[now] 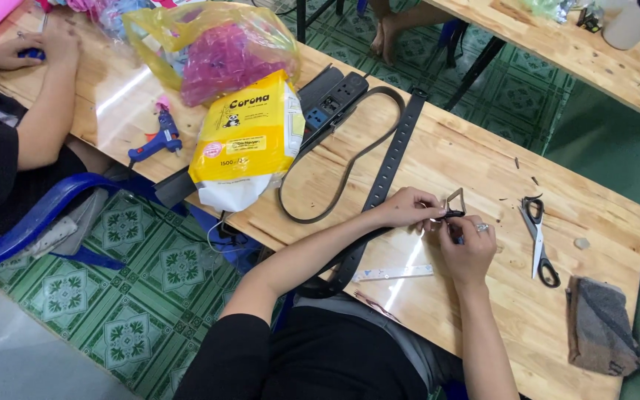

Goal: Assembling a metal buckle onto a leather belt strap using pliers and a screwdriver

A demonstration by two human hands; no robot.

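Nearest the camera, the person's dark-sleeved arms reach over the wooden table; a pale ruler-like strip lies flat just in front of the body, a folded grey cloth sits at the near right edge. Right hand, ring on one finger, has fingers curled and pressed together, pinching the tip of the black belt from the near side; left hand comes in from the left, thumb and forefingers pinched on the same belt end right at the metal buckle frame. Buckle frame stands tilted up at the fingertips, touching both hands. Judging by this, buckle fitting is underway, not finished: belt end is at the frame, but whether it is threaded through cannot be told, fingers cover the joint. Rest of belt is loose, looping away left across the table, part hanging off the near edge, punched holes visible. Scissors lie shut and untouched just right of the hands, a few dark offcuts beyond them, so some trimming looks done. Farther left: yellow-and-white bag, black power strip behind it, blue glue gun, yellow plastic bag with pink material. Far left, another person's hands work separately.
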